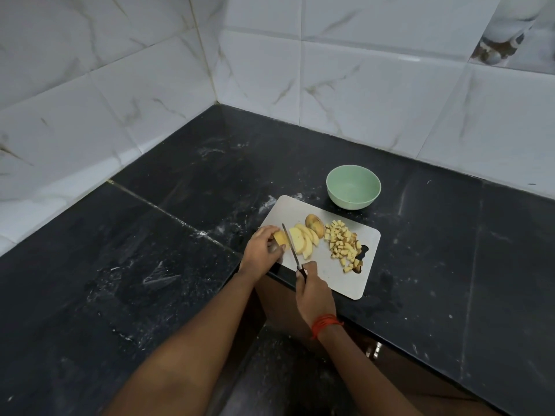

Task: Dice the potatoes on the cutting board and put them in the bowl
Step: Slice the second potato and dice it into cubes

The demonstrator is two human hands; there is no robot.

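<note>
While the left hand [264,247] pins the potato end [280,238] to the left part of the cutting board [339,283], fingers curled over its top, the right hand [312,288] is wrapped tight round the handle of the knife [289,246] close to the board's near edge.

The coming cut turns on 1 relation. The blade stands just right of the potato end, between it and the fanned slices [304,240]. The left fingertips sit just left of the steel. The knife's long axis runs from the handle, near and right, to the tip, far and slightly left. The potato end lies crosswise to that line, its pale cut face turned right toward the blade. The left hand is the nearer of the 2 to the piece, so any further slice probably means drawing those fingertips back leftward first.

Behind the slices rests a skin-on potato half [314,225]. To the right, a heap of diced cubes [344,244] spreads toward the board's handle hole. The green bowl [330,183] stands on the black counter [180,265], just beyond the board's far right corner, and looks empty. By my judgement the slices need cross-cutting before anything goes in.
</note>
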